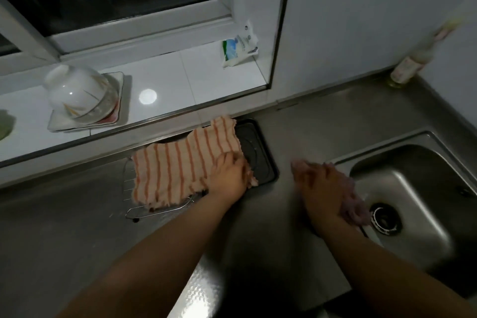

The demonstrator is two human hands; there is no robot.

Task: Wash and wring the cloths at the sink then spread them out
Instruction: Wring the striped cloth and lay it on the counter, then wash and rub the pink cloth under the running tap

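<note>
My left hand (228,175) presses flat on the striped cloth (180,162) over the rack (154,210); right hand (320,188) fingers curl around a purple cloth (353,208) by the sink (413,188).

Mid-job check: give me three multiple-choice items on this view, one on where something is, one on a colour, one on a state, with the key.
1. Where does the striped cloth lie?
A. in the sink
B. over the wire rack
C. on the sill

2. What colour are its stripes?
A. orange
B. blue
C. green

3. What is the right hand doing?
A. hanging idle
B. holding a purplish cloth
C. lifting the bowl

Key: B, the wire rack shows under the cloth's edges, left of the sink; A, orange lines on pale fabric; B, the purplish cloth is bunched in that hand at the sink's rim, while the left hand rests on the striped one.
</note>
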